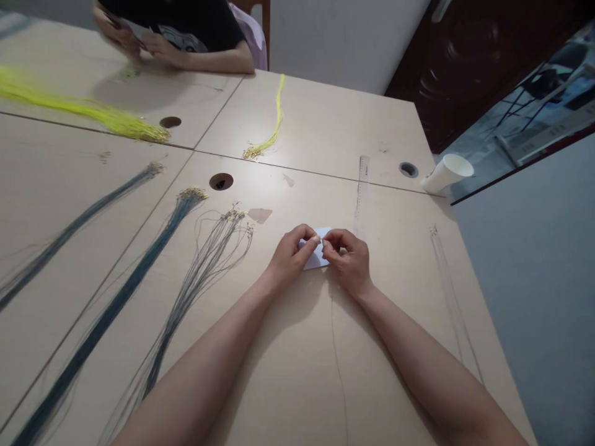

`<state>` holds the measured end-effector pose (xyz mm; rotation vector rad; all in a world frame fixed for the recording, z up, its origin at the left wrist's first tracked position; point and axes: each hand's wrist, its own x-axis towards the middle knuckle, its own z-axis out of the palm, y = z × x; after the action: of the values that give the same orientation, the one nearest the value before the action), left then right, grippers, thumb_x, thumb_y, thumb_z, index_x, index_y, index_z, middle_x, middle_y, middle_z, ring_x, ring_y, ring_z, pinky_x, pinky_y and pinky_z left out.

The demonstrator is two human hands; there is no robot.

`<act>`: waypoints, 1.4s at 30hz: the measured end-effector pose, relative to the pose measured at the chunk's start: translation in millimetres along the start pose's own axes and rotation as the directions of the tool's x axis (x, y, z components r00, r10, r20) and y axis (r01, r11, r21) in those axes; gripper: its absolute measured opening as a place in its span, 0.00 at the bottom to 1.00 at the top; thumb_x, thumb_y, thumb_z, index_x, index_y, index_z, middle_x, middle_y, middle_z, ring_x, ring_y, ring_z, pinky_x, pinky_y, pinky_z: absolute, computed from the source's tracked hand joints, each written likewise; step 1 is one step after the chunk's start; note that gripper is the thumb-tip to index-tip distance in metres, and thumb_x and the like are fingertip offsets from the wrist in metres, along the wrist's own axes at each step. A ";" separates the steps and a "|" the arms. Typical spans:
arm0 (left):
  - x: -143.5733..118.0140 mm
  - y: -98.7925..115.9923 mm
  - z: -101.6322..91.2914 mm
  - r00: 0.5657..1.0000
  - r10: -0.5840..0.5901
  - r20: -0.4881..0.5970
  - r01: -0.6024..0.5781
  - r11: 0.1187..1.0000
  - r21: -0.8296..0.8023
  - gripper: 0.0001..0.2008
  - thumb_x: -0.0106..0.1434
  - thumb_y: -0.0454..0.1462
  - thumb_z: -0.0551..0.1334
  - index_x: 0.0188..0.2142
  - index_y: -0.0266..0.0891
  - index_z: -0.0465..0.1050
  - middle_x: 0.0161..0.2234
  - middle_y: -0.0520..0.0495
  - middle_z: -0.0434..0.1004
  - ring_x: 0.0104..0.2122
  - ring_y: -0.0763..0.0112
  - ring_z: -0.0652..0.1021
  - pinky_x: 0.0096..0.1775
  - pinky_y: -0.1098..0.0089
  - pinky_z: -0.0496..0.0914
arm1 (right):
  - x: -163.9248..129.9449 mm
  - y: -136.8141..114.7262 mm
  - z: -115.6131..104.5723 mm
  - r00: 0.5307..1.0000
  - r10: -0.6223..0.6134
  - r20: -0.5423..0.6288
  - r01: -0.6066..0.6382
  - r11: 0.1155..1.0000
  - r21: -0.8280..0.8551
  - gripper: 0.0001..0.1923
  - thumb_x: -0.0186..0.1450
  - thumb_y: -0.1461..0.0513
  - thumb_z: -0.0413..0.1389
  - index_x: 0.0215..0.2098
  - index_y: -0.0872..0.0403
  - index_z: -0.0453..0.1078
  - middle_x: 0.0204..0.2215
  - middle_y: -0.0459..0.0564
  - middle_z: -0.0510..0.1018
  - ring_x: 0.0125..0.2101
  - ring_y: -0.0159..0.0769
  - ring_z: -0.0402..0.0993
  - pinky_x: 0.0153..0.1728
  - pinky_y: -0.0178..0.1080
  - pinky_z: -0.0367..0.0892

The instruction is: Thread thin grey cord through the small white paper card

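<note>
My left hand (290, 255) and my right hand (348, 257) meet over the middle of the beige table (395, 235). Together they pinch a small white card (317, 258) and the end of a thin dark cord (338, 359) with a small metal clasp at the fingertips. The cord trails down toward me between my forearms. Both hands have their fingers closed around the card and the cord end.
Bundles of dark blue-grey cords (186, 279) fan out on the left. Yellow cords (272, 133) lie farther back. A clear ruler (361, 183) and a tipped white paper cup (446, 173) sit at the right. A person's hands (139, 40) work at the far side.
</note>
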<state>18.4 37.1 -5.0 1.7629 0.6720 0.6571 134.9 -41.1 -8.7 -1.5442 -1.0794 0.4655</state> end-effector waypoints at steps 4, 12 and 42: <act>-0.1 0.4 0.4 1.000 -0.007 -0.011 0.007 1.000 -0.009 0.10 0.61 0.41 0.54 0.28 0.37 0.64 0.25 0.53 0.65 0.25 0.76 0.64 0.28 0.74 0.59 | -0.6 1.7 0.3 0.998 0.056 0.016 -0.057 0.998 0.034 0.01 0.56 0.64 0.53 0.28 0.53 0.67 0.19 0.41 0.68 0.20 0.29 0.65 0.23 0.33 0.61; 0.2 1.7 1.0 0.999 -0.025 -0.039 0.024 0.999 -0.031 0.10 0.60 0.41 0.54 0.27 0.37 0.63 0.24 0.54 0.63 0.25 0.76 0.64 0.28 0.73 0.59 | -1.6 4.0 1.1 0.998 0.065 0.028 -0.065 0.998 0.026 0.03 0.58 0.62 0.54 0.29 0.53 0.66 0.20 0.43 0.69 0.20 0.29 0.67 0.23 0.33 0.63; -0.1 3.3 0.8 1.000 -0.025 -0.009 0.024 1.000 -0.017 0.10 0.60 0.41 0.54 0.28 0.37 0.63 0.25 0.54 0.63 0.25 0.76 0.64 0.29 0.73 0.59 | -2.3 0.0 0.7 0.989 -0.142 -0.033 0.136 0.981 -0.140 0.02 0.55 0.66 0.53 0.27 0.53 0.66 0.19 0.40 0.69 0.20 0.26 0.63 0.24 0.31 0.61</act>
<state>19.3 35.7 -2.0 1.7345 0.6918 0.6532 133.2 -42.6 -9.6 -1.5786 -1.1974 0.2662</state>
